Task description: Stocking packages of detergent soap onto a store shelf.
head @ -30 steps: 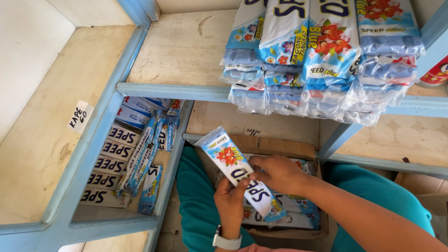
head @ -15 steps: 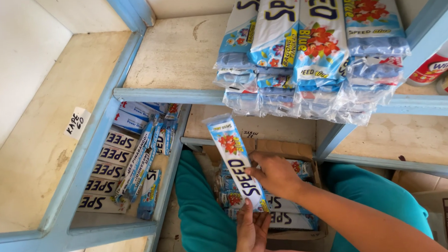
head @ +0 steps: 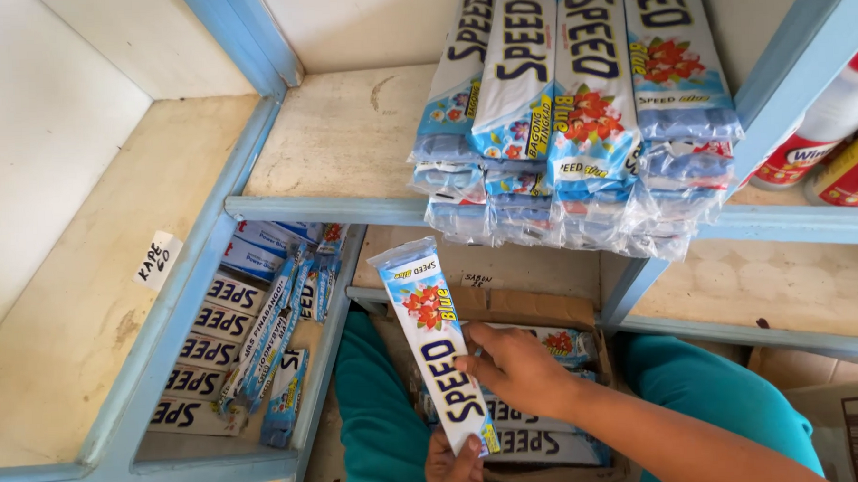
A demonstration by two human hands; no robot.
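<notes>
I hold a long white-and-blue soap bar packet (head: 434,341) with a red flower print upright over a cardboard box (head: 536,313). My right hand (head: 516,366) grips the packet at its middle. My left hand (head: 454,466) holds its lower end at the bottom edge of the view. The box holds more packets of the same kind (head: 531,427). A tall stack of these packets (head: 577,122) lies on the shelf above, its ends hanging over the blue shelf edge.
Blue-framed wooden shelves (head: 333,211) surround me. A lower left compartment holds rows of the same packets (head: 238,343). A paper price tag (head: 157,260) sticks to the left shelf. Red-and-white bottles (head: 839,132) stand at far right. My teal-clad legs (head: 388,432) flank the box.
The packet went from lying angled in both hands to standing upright, lifted out of the box. My left hand slid down to its lower end.
</notes>
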